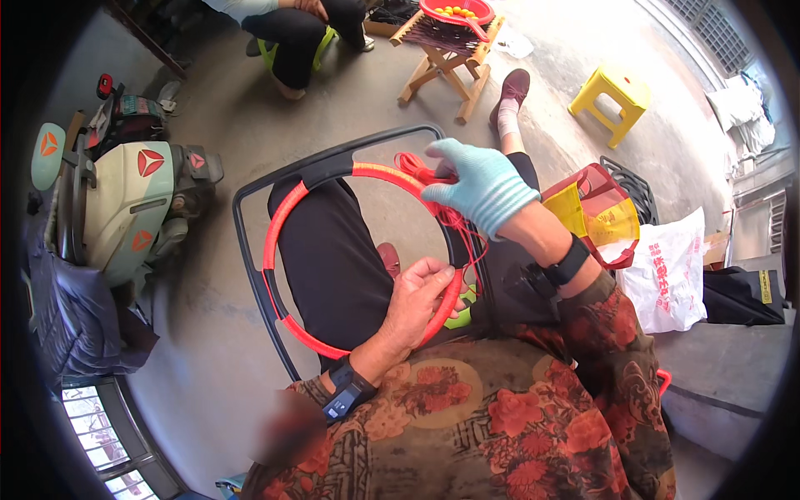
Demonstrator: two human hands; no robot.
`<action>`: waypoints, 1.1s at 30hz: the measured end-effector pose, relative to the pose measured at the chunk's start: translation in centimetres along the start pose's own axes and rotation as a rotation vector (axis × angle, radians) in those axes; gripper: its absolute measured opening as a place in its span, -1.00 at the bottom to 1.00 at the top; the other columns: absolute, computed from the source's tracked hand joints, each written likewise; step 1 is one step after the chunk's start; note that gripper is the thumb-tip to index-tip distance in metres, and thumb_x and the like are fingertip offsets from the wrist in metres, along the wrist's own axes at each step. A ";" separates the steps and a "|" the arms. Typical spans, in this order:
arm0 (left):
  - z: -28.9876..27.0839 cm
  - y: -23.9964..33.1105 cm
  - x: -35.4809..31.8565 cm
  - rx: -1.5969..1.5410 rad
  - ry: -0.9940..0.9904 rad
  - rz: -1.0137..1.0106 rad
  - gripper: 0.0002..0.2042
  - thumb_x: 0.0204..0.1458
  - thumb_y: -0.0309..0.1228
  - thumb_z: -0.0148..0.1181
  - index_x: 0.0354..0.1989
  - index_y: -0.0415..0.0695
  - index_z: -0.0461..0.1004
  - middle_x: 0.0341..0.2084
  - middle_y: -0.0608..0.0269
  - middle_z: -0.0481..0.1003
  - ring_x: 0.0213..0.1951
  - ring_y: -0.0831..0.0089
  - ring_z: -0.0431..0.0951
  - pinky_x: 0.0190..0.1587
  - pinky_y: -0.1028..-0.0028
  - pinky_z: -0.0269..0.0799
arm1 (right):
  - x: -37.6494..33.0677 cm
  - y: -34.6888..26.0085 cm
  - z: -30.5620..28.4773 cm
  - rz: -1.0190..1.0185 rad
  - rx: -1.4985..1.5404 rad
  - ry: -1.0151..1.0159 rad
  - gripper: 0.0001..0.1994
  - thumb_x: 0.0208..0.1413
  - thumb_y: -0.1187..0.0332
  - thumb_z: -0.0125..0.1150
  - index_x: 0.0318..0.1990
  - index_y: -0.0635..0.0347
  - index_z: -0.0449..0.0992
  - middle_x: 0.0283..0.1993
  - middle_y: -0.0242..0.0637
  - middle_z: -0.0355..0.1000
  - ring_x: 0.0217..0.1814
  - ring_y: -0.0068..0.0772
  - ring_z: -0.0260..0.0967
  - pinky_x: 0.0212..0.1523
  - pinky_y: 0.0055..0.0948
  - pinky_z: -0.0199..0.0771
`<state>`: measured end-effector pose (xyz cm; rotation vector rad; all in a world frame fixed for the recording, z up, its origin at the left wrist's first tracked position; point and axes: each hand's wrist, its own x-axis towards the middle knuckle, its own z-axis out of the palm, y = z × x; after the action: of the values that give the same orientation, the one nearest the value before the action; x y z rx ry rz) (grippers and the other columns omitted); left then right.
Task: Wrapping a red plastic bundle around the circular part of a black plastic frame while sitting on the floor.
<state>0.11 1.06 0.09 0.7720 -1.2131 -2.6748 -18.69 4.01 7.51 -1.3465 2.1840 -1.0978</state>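
Note:
Across my lap lies a black tubular frame (242, 218) with a round hoop (282, 218) set inside it. Bright red-orange cord is wound tightly around most of the hoop, with black stretches between. My left hand (414, 304), bare, pinches the hoop's lower right side between thumb and fingers. A light-blue knitted glove covers my right hand (483, 190), which is raised over the hoop's upper right and closed on a loose bundle of red cord (414, 167). Strands of the cord hang down beside the hoop toward my left hand. My right fingertips are partly hidden by the glove and cord.
A scooter (133, 200) stands at the left. Ahead, a person sits near a wooden folding stool (446, 71) bearing a red basin (479, 10) with yellow balls. A yellow stool (612, 100), red-and-yellow bag (590, 208) and white plastic bag (667, 275) are on the right.

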 end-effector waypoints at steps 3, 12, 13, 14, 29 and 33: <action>-0.2 -0.2 0.2 -0.017 -0.008 0.012 -0.87 0.19 -0.37 0.03 -0.26 -0.18 0.34 -0.46 0.09 0.52 -0.54 0.44 0.56 -0.51 0.51 0.54 | 0.4 0.3 -0.2 -0.110 -0.163 0.028 -0.67 -0.06 0.35 0.25 -0.11 0.24 0.47 -0.40 -0.11 0.52 -0.33 -0.22 0.51 -0.20 -0.38 0.48; -0.4 -0.2 0.1 -0.072 0.030 0.023 -0.89 0.19 -0.38 0.03 -0.24 -0.15 0.35 -0.46 0.10 0.52 -0.52 0.43 0.57 -0.51 0.52 0.53 | -7.6 4.7 -4.0 0.175 1.261 0.071 -0.47 0.00 0.39 0.25 0.16 0.32 0.29 -0.23 -0.49 0.33 -0.12 -0.62 0.34 -0.01 -0.59 0.34; -0.3 -0.1 0.1 -0.077 0.027 0.021 -0.89 0.19 -0.38 0.03 -0.24 -0.15 0.35 -0.45 0.09 0.52 -0.52 0.43 0.57 -0.50 0.52 0.53 | -8.3 4.9 -3.7 0.222 1.257 0.046 -0.43 -0.02 0.32 0.30 0.17 0.30 0.30 -0.20 -0.49 0.33 -0.14 -0.63 0.32 -0.03 -0.59 0.34; -0.3 -0.1 0.1 -0.077 0.024 0.021 -0.89 0.19 -0.38 0.03 -0.24 -0.15 0.35 -0.45 0.09 0.52 -0.52 0.43 0.57 -0.50 0.52 0.53 | -9.1 5.2 -3.0 0.298 1.142 0.058 -0.45 -0.02 0.32 0.31 0.14 0.29 0.34 -0.23 -0.49 0.33 -0.15 -0.64 0.31 -0.04 -0.59 0.33; 0.0 -0.1 0.0 -0.058 0.036 0.020 -0.88 0.20 -0.36 0.03 -0.24 -0.15 0.35 -0.44 0.09 0.52 -0.51 0.45 0.56 -0.50 0.54 0.52 | -10.6 9.4 -2.0 0.271 1.602 0.265 -0.74 0.17 0.24 0.14 -0.12 0.22 0.38 -0.31 -0.31 0.40 -0.28 -0.43 0.40 -0.20 -0.39 0.48; -0.2 -0.3 0.0 -0.048 0.001 0.025 -0.87 0.19 -0.36 0.04 -0.25 -0.16 0.36 -0.45 0.08 0.52 -0.51 0.44 0.56 -0.51 0.53 0.53 | -11.0 4.4 -6.5 0.053 1.535 0.396 -0.71 0.25 0.23 0.02 -0.06 0.28 0.31 -0.26 -0.32 0.37 -0.21 -0.44 0.38 -0.10 -0.41 0.42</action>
<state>0.18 1.12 -0.20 0.7455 -1.1467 -2.6725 -20.06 17.46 7.19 -0.3301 0.8292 -2.3195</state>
